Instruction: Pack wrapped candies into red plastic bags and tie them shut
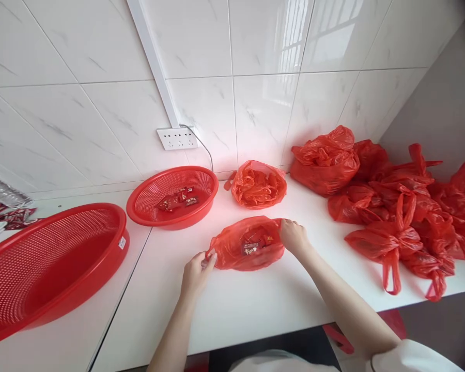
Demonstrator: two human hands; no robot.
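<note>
A red plastic bag (232,261) lies on the white table in front of me, its mouth spread wide. Several small wrapped packets (251,249) in dark red and brown show inside it. My left hand (197,271) pinches the bag's left edge between thumb and fingers. On the opposite side, my right hand (294,236) is closed on the bag's upper right rim. Behind the bag, a round red basket (170,221) holds several similar packets. Another red bag (259,183), stuffed with crumpled red plastic, sits near the wall.
A larger red basket (81,274) stands at the left. Knotted red bags (399,232) are heaped at the right, beside a fuller bag (325,163) against the tiled wall. A power strip (177,138) with a cable is on the wall. Red packets (17,217) lie far left.
</note>
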